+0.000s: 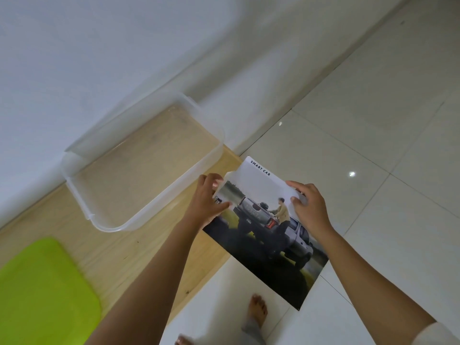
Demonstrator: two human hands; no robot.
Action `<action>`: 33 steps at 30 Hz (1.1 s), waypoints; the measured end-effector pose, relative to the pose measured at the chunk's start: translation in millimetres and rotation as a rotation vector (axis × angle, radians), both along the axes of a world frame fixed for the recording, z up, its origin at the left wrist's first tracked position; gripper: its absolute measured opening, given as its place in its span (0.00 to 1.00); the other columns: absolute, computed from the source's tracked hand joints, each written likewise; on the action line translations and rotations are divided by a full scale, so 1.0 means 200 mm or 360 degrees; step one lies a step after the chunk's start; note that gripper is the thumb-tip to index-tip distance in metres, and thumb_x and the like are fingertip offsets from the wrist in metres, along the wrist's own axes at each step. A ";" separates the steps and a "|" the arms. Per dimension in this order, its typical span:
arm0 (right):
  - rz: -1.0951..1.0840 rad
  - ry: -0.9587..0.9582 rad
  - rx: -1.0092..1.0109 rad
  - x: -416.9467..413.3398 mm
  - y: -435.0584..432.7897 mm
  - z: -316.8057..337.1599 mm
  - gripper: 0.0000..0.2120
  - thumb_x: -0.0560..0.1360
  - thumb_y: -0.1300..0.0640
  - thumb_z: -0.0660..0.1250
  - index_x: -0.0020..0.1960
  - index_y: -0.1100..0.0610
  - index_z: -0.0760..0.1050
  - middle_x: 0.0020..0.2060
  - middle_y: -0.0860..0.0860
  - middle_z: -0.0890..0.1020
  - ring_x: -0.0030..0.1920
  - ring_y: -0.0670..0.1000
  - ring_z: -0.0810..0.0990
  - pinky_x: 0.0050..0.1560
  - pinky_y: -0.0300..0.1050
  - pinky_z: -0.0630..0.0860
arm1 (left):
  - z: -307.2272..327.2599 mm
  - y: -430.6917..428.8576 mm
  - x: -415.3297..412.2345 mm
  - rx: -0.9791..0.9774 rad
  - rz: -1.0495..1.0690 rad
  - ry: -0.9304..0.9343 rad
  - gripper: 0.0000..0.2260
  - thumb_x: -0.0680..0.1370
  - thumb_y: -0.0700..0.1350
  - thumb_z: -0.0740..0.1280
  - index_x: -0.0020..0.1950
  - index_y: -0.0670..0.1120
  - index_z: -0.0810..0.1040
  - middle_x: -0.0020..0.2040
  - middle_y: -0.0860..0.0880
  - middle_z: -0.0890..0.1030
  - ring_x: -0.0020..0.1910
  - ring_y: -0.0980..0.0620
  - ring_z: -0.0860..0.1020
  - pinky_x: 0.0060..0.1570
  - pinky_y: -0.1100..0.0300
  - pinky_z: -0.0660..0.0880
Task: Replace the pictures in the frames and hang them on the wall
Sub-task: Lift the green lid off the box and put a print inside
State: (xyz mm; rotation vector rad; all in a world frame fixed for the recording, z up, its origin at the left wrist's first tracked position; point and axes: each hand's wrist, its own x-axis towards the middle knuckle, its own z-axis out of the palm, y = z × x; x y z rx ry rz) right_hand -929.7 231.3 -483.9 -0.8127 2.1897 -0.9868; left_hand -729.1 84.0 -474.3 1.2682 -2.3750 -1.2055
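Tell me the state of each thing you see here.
Picture: unframed, held by both hands.
Left hand: grips the picture's left edge.
Right hand: grips its right edge.
Bin: open, empty, on the floor.
Mat: flat on the floor.

wall (99, 46) white | floor (373, 145) glossy pale tiles | wooden strip (129, 250) along wall

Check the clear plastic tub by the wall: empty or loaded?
Empty. The tub is lidless, and only the wood floor under it shows through its clear bottom.
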 end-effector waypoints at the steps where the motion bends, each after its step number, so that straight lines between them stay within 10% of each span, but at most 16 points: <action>1: -0.0002 -0.0001 -0.0001 0.00 0.00 0.00 0.18 0.77 0.66 0.61 0.64 0.53 0.73 0.58 0.54 0.72 0.61 0.54 0.72 0.65 0.50 0.71 | 0.01 0.01 0.00 0.0031 -0.0023 0.0014 0.21 0.70 0.42 0.74 0.58 0.47 0.68 0.58 0.50 0.67 0.55 0.54 0.68 0.54 0.65 0.67; 7: -0.0025 -0.0023 -0.0011 0.00 0.02 0.01 0.17 0.77 0.67 0.60 0.62 0.53 0.74 0.59 0.55 0.73 0.61 0.53 0.72 0.63 0.45 0.71 | 0.02 0.04 0.02 0.0320 -0.0196 0.0046 0.06 0.73 0.39 0.68 0.46 0.50 0.77 0.50 0.55 0.78 0.52 0.57 0.75 0.60 0.58 0.67; 13: -0.0019 -0.0054 -0.0084 0.00 0.03 0.10 0.17 0.76 0.68 0.61 0.60 0.52 0.74 0.53 0.52 0.73 0.54 0.49 0.72 0.48 0.31 0.69 | 0.14 0.06 0.04 0.0711 -0.0140 0.0326 0.11 0.75 0.32 0.64 0.53 0.44 0.79 0.57 0.42 0.79 0.34 0.59 0.77 0.33 0.68 0.74; 21: 0.0192 0.0003 -0.0249 -0.02 -0.13 0.46 0.12 0.75 0.60 0.66 0.58 0.53 0.77 0.52 0.49 0.77 0.51 0.49 0.74 0.42 0.32 0.71 | 0.53 -0.11 0.31 0.0650 0.0171 0.0666 0.15 0.75 0.30 0.64 0.48 0.49 0.83 0.53 0.45 0.82 0.47 0.42 0.77 0.53 0.47 0.74; 27: 0.0215 0.0014 -0.0361 0.02 -0.36 0.64 0.13 0.73 0.61 0.69 0.57 0.56 0.77 0.45 0.53 0.78 0.41 0.53 0.77 0.41 0.39 0.73 | 0.68 -0.28 0.69 0.0494 0.0567 0.0912 0.17 0.74 0.30 0.64 0.48 0.50 0.84 0.45 0.52 0.84 0.44 0.53 0.80 0.43 0.67 0.76; 33: 0.0256 -0.0342 -0.0530 0.23 -0.72 0.72 0.20 0.76 0.63 0.63 0.66 0.52 0.70 0.41 0.50 0.80 0.41 0.46 0.79 0.39 0.40 0.74 | 0.70 -0.46 0.94 0.0531 0.0836 0.1096 0.15 0.75 0.31 0.63 0.53 0.48 0.82 0.47 0.48 0.84 0.44 0.51 0.80 0.47 0.59 0.79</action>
